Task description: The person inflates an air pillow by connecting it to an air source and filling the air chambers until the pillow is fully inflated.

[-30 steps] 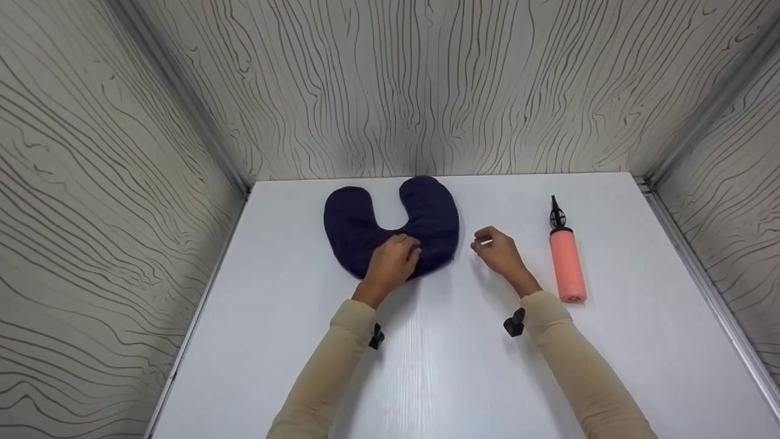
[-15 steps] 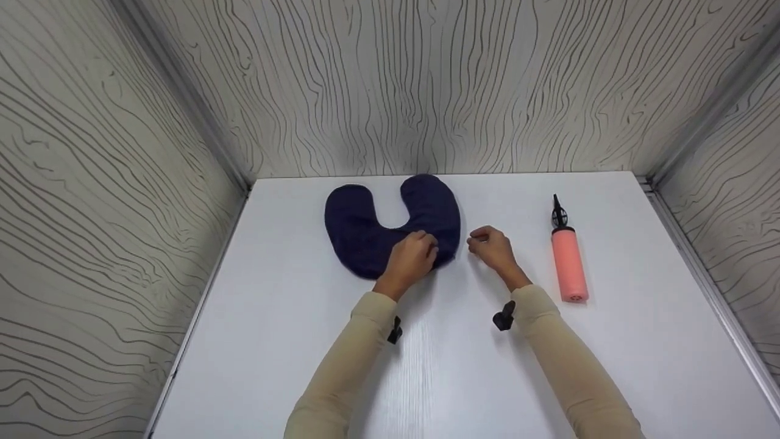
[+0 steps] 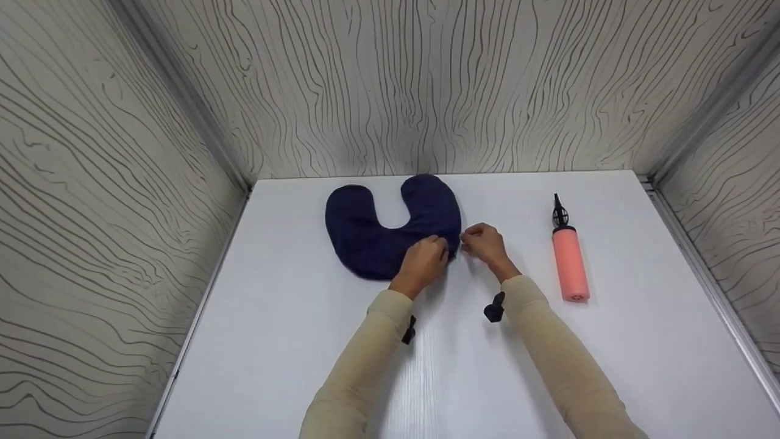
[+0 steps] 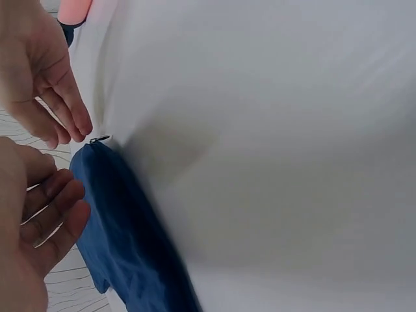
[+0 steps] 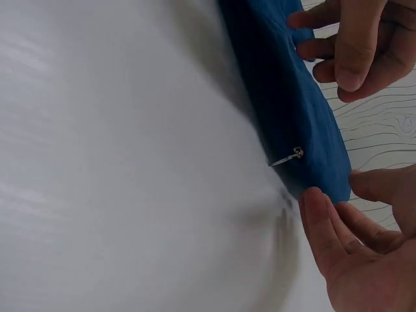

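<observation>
A navy U-shaped neck pillow (image 3: 372, 250) lies flat near the back of the table, its opening toward the back wall. A zipper pull (image 5: 286, 158) hangs from its seam near the right side, also seen as a small metal tab (image 4: 100, 138) in the left wrist view. My left hand (image 3: 425, 261) hovers over the pillow's front right part, fingers loosely bent and holding nothing. At the pillow's right edge is my right hand (image 3: 483, 242), thumb and fingers apart around the edge (image 5: 341, 185) without pinching it.
A pink hand pump (image 3: 570, 263) with a black nozzle (image 3: 559, 212) lies to the right of the right hand. Wood-patterned panels (image 3: 390, 91) stand behind and at both sides of the white table (image 3: 256, 341).
My left hand has slid right across the pillow. My right hand has moved slightly left, up to the pillow's edge. The pillow and pump have stayed in place.
</observation>
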The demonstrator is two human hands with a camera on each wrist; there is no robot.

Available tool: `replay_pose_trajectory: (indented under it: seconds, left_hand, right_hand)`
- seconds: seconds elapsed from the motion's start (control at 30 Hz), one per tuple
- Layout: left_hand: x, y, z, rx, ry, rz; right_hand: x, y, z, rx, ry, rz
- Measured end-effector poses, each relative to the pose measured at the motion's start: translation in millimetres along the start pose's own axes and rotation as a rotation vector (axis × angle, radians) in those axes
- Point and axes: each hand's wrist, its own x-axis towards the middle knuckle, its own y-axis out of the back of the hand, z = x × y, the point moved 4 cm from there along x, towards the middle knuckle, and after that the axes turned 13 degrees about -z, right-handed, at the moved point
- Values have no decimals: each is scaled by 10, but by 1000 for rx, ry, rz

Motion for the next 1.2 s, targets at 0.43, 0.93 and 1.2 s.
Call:
replay_pose_trajectory:
  seconds: [0.43, 0.93, 1.2]
  left_hand:
    - [74, -117, 52, 52, 34, -46]
    - [96, -197, 136, 120, 55, -95]
    - [99, -227, 152, 200, 108, -89]
  right_hand:
    - [78, -105, 35, 81, -51, -18]
    - [62, -175, 91, 249, -94, -83]
    - [40, -205, 33, 216, -67, -82]
